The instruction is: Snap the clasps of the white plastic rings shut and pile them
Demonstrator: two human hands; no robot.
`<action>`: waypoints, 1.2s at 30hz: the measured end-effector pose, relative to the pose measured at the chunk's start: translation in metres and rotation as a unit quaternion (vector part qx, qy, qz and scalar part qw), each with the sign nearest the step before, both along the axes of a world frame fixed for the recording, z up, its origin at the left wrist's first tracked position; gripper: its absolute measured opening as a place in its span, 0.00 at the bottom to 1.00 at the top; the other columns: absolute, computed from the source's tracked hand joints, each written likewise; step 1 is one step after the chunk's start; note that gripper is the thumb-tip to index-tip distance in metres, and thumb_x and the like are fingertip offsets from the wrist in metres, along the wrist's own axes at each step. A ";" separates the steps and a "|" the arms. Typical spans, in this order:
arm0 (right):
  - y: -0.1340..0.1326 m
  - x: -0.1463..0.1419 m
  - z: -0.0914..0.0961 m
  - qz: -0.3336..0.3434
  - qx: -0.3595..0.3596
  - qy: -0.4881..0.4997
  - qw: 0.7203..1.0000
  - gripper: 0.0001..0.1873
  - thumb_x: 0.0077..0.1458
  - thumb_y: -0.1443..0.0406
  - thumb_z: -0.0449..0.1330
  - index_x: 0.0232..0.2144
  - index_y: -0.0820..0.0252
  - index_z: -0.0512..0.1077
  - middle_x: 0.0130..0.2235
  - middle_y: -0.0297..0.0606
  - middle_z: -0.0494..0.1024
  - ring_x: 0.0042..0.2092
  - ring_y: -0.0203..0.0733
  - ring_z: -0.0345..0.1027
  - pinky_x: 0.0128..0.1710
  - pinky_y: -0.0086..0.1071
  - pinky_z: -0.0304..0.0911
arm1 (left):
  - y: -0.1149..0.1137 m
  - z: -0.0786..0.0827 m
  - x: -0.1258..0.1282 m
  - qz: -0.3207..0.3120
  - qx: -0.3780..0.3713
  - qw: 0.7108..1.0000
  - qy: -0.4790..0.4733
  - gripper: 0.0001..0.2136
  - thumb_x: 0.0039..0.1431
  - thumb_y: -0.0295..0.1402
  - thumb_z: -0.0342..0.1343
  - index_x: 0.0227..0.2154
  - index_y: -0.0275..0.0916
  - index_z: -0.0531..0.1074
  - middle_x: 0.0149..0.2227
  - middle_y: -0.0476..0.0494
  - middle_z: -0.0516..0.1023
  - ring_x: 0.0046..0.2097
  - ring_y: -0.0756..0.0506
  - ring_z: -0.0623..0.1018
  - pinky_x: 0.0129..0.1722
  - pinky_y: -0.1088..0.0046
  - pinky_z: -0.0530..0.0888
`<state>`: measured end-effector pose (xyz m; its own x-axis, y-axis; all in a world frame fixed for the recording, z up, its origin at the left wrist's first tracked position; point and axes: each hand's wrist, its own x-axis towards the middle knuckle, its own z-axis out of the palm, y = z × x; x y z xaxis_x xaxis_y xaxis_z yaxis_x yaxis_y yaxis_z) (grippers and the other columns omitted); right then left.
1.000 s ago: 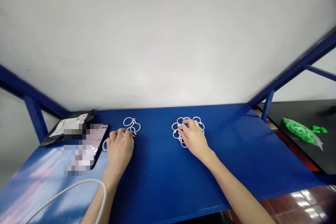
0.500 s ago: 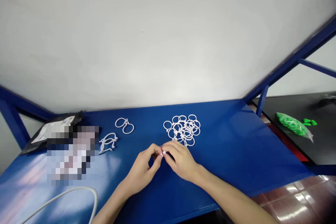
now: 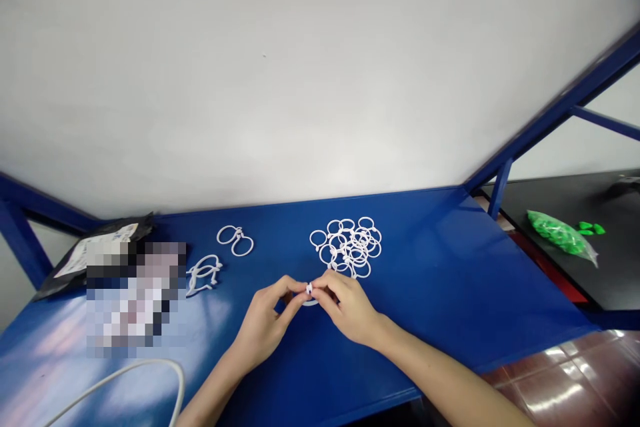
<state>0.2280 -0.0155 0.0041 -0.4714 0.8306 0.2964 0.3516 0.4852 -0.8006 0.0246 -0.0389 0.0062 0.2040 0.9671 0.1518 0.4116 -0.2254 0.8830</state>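
Note:
Between both hands is one white plastic curtain ring (image 3: pixel 311 303), its clasp ends pinched at the fingertips and its curve showing just below them. My left hand (image 3: pixel 267 317) has thumb and forefinger closed on one side of the clasp. On the other side, my right hand (image 3: pixel 350 307) pinches in the same way. A loose pile of several similar rings (image 3: pixel 356 243) lies just beyond my right hand. Two joined rings (image 3: pixel 243 245) rest farther left, and several linked rings (image 3: pixel 204 273) lie left of those.
The blue table (image 3: pixel 425 267) meets a pale wall behind. At left are a black plastic package (image 3: pixel 45 287), a blurred-out patch and a white cable (image 3: pixel 145 363). Blue frame bars stand at both sides. A bag of green pieces (image 3: pixel 560 235) lies on a black table at right.
My fingers have shifted around the ring: its clasp now shows between the fingertips and its lower curve has come into view. The pile and the other rings lie as before.

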 end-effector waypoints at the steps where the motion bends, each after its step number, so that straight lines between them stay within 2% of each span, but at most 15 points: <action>1: 0.000 0.000 -0.001 0.005 0.003 -0.001 1.000 0.10 0.71 0.64 0.53 0.41 0.56 0.74 0.37 0.34 0.78 0.37 0.36 0.73 0.38 0.30 0.67 | 0.000 0.000 0.000 -0.002 0.004 1.000 0.002 0.09 0.68 0.39 0.56 0.37 0.42 0.77 0.31 0.50 0.81 0.29 0.50 0.78 0.30 0.77 0.74; 11: 0.001 0.003 0.001 0.040 0.023 -0.013 0.999 0.12 0.72 0.63 0.53 0.43 0.57 0.76 0.37 0.35 0.78 0.34 0.35 0.72 0.34 0.28 0.66 | -0.003 -0.001 -0.001 -0.015 0.054 0.998 0.024 0.06 0.68 0.34 0.55 0.35 0.42 0.75 0.32 0.50 0.82 0.32 0.50 0.81 0.34 0.77 0.76; 18: -0.002 0.005 0.003 0.054 0.026 -0.056 0.997 0.15 0.73 0.61 0.49 0.41 0.57 0.75 0.36 0.34 0.76 0.32 0.34 0.69 0.32 0.28 0.64 | -0.003 -0.007 0.002 -0.029 0.144 0.988 0.039 0.07 0.69 0.28 0.51 0.35 0.42 0.73 0.34 0.48 0.83 0.33 0.50 0.82 0.34 0.77 0.77; 22: -0.004 0.004 0.002 0.065 0.049 -0.095 0.992 0.17 0.73 0.61 0.48 0.38 0.57 0.75 0.34 0.34 0.75 0.30 0.34 0.68 0.29 0.28 0.62 | -0.004 -0.013 0.003 -0.026 0.231 0.969 0.088 0.11 0.69 0.23 0.48 0.35 0.42 0.73 0.33 0.47 0.83 0.32 0.50 0.82 0.34 0.78 0.77; 24: -0.003 0.003 0.002 0.060 0.069 -0.093 0.991 0.17 0.74 0.61 0.48 0.39 0.57 0.75 0.35 0.34 0.76 0.31 0.35 0.69 0.29 0.29 0.63 | -0.002 -0.013 0.002 -0.026 0.254 0.961 0.109 0.11 0.69 0.24 0.49 0.36 0.42 0.74 0.34 0.47 0.84 0.33 0.50 0.83 0.35 0.77 0.77; 26: 0.002 0.001 0.004 0.032 0.108 -0.081 0.990 0.16 0.73 0.61 0.50 0.40 0.57 0.76 0.36 0.36 0.77 0.34 0.36 0.70 0.34 0.30 0.67 | 0.003 -0.010 -0.005 -0.033 0.259 0.955 0.140 0.09 0.70 0.27 0.51 0.40 0.43 0.76 0.37 0.46 0.84 0.36 0.48 0.83 0.38 0.74 0.78; 28: 0.012 0.000 0.006 -0.023 0.160 -0.085 0.983 0.13 0.72 0.62 0.53 0.41 0.56 0.77 0.38 0.38 0.79 0.39 0.39 0.71 0.41 0.34 0.69 | 0.012 -0.005 -0.019 -0.006 0.262 0.946 0.192 0.09 0.69 0.32 0.54 0.45 0.45 0.78 0.43 0.44 0.84 0.43 0.45 0.83 0.46 0.68 0.78; 30: 0.027 0.002 0.007 -0.089 0.200 -0.118 0.969 0.11 0.71 0.63 0.55 0.41 0.56 0.78 0.41 0.40 0.79 0.43 0.43 0.69 0.44 0.37 0.69 | 0.021 -0.003 -0.039 0.110 0.253 0.928 0.250 0.10 0.68 0.34 0.54 0.49 0.45 0.77 0.47 0.42 0.83 0.48 0.41 0.81 0.53 0.60 0.75; 32: 0.043 0.006 0.006 -0.137 0.216 -0.166 0.952 0.10 0.69 0.66 0.57 0.40 0.56 0.79 0.44 0.42 0.78 0.46 0.46 0.68 0.45 0.39 0.70 | 0.030 -0.006 -0.059 0.204 0.218 0.902 0.311 0.14 0.68 0.31 0.51 0.52 0.43 0.77 0.50 0.39 0.81 0.51 0.38 0.78 0.55 0.55 0.73; 34: 0.055 0.010 0.002 -0.165 0.220 -0.211 0.938 0.08 0.67 0.68 0.59 0.39 0.55 0.80 0.47 0.45 0.77 0.48 0.50 0.67 0.47 0.42 0.71 | 0.035 -0.013 -0.075 0.240 0.178 0.877 0.377 0.18 0.66 0.26 0.48 0.54 0.41 0.76 0.54 0.36 0.79 0.54 0.34 0.74 0.55 0.52 0.71; 36: 0.061 0.013 -0.001 -0.173 0.219 -0.231 0.932 0.09 0.66 0.69 0.60 0.39 0.54 0.80 0.49 0.45 0.75 0.50 0.52 0.66 0.48 0.45 0.71 | 0.036 -0.021 -0.085 0.248 0.140 0.854 0.436 0.21 0.63 0.23 0.47 0.55 0.39 0.76 0.57 0.34 0.77 0.56 0.31 0.71 0.52 0.50 0.70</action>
